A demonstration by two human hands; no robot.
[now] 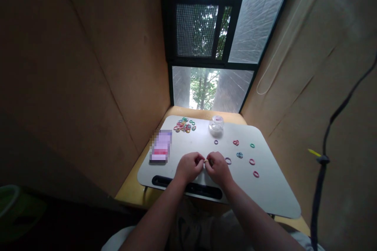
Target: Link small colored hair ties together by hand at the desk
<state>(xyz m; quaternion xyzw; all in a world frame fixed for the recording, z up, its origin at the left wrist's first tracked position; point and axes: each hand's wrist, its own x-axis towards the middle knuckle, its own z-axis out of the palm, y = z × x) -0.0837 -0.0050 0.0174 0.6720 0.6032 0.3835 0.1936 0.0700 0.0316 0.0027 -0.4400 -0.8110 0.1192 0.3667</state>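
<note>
My left hand [190, 166] and my right hand [218, 168] meet over the white lap table [271, 192], fingertips pinched together. Between them shows a bit of a small pale yellow hair tie [205, 160]; the fingers hide most of it. Just right of my right hand lies a purple hair tie [228, 161], with another small purple one [216, 142] farther back. Red ties [236, 142], blue ties [239, 155], a green tie [252, 146] and two pinkish-red ties [252, 162] are spread over the right side.
A pile of mixed coloured hair ties [184, 126] sits at the back left. A clear round jar [216, 127] stands at the back edge. On the left lies a blurred purple flat object [160, 147]. A dark slot [206, 191] runs along the front edge; walls flank both sides.
</note>
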